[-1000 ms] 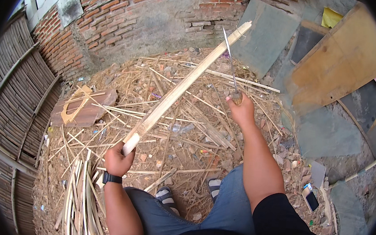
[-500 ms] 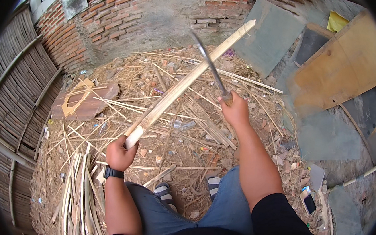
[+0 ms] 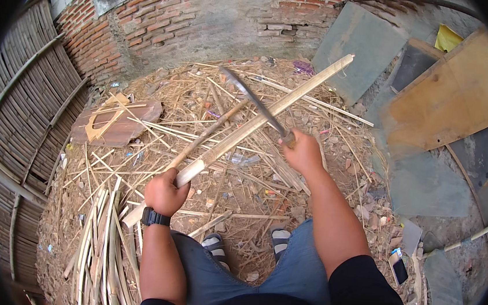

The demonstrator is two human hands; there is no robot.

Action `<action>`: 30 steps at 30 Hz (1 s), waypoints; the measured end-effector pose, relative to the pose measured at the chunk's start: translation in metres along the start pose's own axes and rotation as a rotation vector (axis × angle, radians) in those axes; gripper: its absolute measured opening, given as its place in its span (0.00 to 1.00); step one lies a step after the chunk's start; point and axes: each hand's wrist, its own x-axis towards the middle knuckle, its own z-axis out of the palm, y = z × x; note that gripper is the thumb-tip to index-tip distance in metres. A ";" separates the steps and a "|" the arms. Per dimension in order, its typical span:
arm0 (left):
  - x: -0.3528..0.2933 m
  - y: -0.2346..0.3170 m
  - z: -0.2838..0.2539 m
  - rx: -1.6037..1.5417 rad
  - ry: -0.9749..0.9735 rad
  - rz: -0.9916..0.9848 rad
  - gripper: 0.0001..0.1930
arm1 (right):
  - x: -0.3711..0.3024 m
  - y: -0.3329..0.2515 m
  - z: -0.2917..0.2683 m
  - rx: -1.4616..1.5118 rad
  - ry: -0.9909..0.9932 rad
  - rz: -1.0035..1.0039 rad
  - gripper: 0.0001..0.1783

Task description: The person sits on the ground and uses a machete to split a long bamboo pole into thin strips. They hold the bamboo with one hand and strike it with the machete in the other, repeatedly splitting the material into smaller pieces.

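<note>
My left hand (image 3: pixel 165 194) is closed around the near end of a long split bamboo piece (image 3: pixel 237 135), pale on its upper face. The piece slants up and away to the right. Beside it runs a brown stick (image 3: pixel 214 128) that meets my left hand; I cannot tell whether the hand grips it too. My right hand (image 3: pixel 304 153) is wrapped round the wooden handle of a machete (image 3: pixel 246 91) with a long dark blade. The blade crosses over the bamboo, its tip to the far left; whether it touches is unclear.
Cut bamboo strips (image 3: pixel 105 245) lie heaped at lower left. Shavings, rubble and a brown board (image 3: pixel 98 131) cover the ground. A brick wall (image 3: pixel 221 20) stands ahead, a bamboo fence (image 3: pixel 24 110) on the left, grey and brown sheets (image 3: pixel 446 100) on the right. A phone (image 3: pixel 399 271) lies at lower right.
The far end of the bamboo has dropped lower and right in view. The machete blade has swung lower, its tip shifting left. Both hands keep their holds.
</note>
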 end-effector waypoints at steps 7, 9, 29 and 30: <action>-0.002 0.001 0.006 -0.001 -0.035 -0.026 0.13 | -0.001 0.002 0.007 0.012 0.041 -0.042 0.21; 0.002 0.002 0.008 -0.011 -0.025 -0.012 0.13 | -0.016 -0.017 0.007 -0.038 -0.086 -0.215 0.17; 0.000 0.000 0.009 -0.097 0.032 -0.026 0.14 | -0.020 -0.013 0.006 -0.303 -0.040 -0.546 0.14; -0.001 -0.004 0.007 -0.055 0.043 -0.018 0.14 | -0.016 -0.012 0.007 -0.183 -0.086 -0.413 0.14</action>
